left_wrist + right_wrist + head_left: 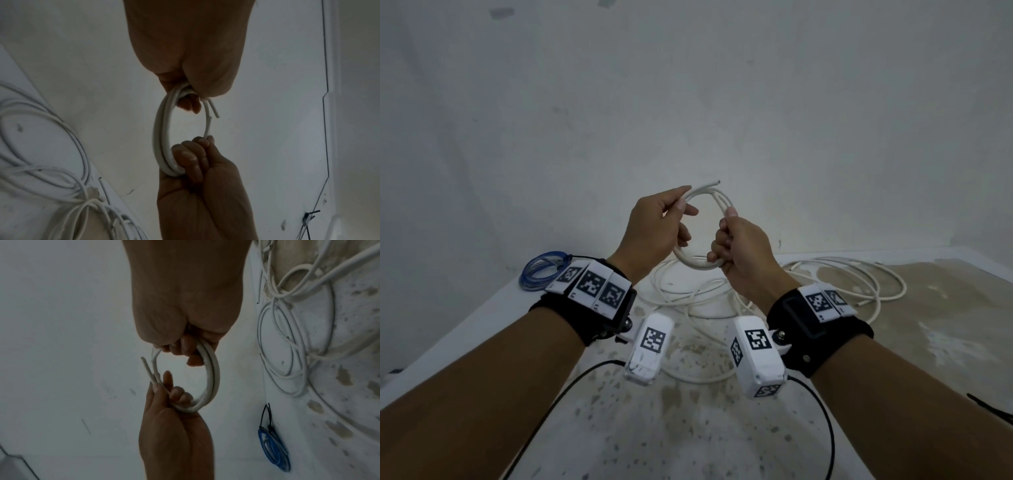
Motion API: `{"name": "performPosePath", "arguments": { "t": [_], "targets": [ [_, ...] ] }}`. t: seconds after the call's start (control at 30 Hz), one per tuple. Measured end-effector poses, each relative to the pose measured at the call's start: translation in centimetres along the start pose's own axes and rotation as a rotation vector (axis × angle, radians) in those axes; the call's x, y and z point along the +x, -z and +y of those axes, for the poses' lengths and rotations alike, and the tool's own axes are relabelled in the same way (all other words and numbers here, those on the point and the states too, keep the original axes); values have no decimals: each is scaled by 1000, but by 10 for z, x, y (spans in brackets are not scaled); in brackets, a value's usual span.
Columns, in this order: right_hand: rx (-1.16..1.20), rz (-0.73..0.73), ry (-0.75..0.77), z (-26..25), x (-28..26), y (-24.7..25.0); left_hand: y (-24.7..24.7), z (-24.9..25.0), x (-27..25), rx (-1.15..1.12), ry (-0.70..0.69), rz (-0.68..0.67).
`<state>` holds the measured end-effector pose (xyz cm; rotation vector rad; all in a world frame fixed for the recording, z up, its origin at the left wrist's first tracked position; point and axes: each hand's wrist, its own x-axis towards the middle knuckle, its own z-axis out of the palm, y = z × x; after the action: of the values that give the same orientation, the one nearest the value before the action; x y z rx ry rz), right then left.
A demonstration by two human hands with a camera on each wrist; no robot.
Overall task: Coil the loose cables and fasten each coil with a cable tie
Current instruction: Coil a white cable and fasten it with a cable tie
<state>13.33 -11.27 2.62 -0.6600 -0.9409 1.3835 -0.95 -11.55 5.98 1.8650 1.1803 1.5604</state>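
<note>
In the head view, a small round coil of stiff white cable point(702, 233) is held up in the air above the stained white tabletop point(945, 325). The left hand point(654, 229) pinches its upper left arc and the right hand point(743, 250) is curled round its lower right. Loose white cables point(842, 277) lie on the table below, and a tied blue cable coil point(542, 270) sits at the far left. To do this well, I judge the free end should be tucked flush and the turns kept stacked before tying.

The left wrist view shows the left fingers point(189, 104) curled over the coil's top, with two cut ends poking out.

The right wrist view shows the right fingers point(189, 350) wrapped round the turns, with the wrist raised.
</note>
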Motion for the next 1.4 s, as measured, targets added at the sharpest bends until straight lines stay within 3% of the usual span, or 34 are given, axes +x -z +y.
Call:
{"name": "performPosePath", "arguments": {
  "t": [0.37,0.63,0.8,1.03,1.2,1.3,1.4],
  "targets": [
    [-42,-168,-48,1,-5,1,19,6,7,-115,129,-51],
    [-161,-224,-134,-4,-3,10,22,0,-1,191,-42,-141],
    [-232,-189,-149,-7,-6,10,19,-4,0,293,-72,-190],
    [-68,-80,-229,-6,-6,8,20,2,-1,323,-74,-251],
    [-209,-39,-110,-3,-5,3,19,3,-8,133,15,-109],
    [-219,-17,-82,-3,-4,3,16,1,-9,78,-2,-50],
    [-216,-11,-72,-1,-4,3,13,-3,-7,-18,83,64]
  ]
}}
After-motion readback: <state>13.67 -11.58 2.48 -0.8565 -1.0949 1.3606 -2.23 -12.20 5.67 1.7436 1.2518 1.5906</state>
